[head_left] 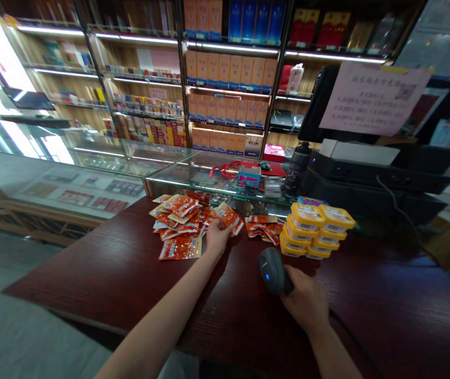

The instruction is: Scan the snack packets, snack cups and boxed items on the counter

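Observation:
My left hand [217,235] reaches over the dark wooden counter [110,273] and pinches an orange snack packet [230,217] at the edge of a pile of several orange packets [181,221]. My right hand [306,302] is wrapped round the handle of a grey barcode scanner [272,269], whose head points toward the packets. A smaller heap of orange packets [263,227] lies just right of the held one. Stacked yellow-lidded tubs [316,230] stand beside the scanner.
A glass display case [193,176] runs behind the counter, with a red lanyard, a small blue box and a dark bottle [296,167] on it. A black register [367,173] with a pink notice stands at the right. Shelves of boxed goods fill the back wall.

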A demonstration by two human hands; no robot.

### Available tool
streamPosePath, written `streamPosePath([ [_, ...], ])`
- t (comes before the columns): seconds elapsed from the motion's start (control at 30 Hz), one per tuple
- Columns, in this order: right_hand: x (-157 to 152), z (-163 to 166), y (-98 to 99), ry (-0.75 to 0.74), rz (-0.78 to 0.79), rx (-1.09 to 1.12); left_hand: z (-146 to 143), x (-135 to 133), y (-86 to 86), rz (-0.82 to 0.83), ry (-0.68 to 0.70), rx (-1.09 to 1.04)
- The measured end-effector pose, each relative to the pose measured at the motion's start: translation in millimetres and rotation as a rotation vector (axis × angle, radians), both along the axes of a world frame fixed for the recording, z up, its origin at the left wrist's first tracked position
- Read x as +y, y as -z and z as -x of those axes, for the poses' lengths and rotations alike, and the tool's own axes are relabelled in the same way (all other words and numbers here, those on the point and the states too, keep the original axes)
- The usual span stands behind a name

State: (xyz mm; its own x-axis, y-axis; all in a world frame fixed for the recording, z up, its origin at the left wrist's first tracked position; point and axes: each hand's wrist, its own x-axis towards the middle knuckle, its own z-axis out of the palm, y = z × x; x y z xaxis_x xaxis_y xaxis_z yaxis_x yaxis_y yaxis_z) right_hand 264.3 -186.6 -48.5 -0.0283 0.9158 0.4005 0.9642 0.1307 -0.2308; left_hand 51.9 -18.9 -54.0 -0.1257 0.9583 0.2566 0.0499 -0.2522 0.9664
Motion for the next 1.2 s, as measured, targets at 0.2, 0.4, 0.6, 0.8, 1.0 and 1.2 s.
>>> streamPosePath([
  [0.2,1.0,1.4,0.7,-0.009,0.019,0.02,6.7,31.9,-17.7,-0.236,-0.024,0.743],
  [0.4,1.0,2.7,-1.4,-0.001,0.062,0.04,6.3,46.1,-21.8,-0.369,0.246,1.067],
  [0.6,-0.7,4.9,-3.5,0.011,0.082,0.036,1.8,0.8,-17.7,-0.217,0.089,1.175],
  [0.8,-0.6,5.7,-3.0,-0.008,0.101,0.042,-15.6,-14.3,-2.0,-0.16,0.15,1.163],
  [1.0,0.6,5.4,-2.1,0.004,0.102,0.022,-43.2,-6.5,-3.5,-0.072,0.151,1.223],
  [1.2,-0.2,5.7,-1.5,0.012,0.098,-0.006,-61.4,-13.2,-1.2,-0.035,0.099,1.284],
])
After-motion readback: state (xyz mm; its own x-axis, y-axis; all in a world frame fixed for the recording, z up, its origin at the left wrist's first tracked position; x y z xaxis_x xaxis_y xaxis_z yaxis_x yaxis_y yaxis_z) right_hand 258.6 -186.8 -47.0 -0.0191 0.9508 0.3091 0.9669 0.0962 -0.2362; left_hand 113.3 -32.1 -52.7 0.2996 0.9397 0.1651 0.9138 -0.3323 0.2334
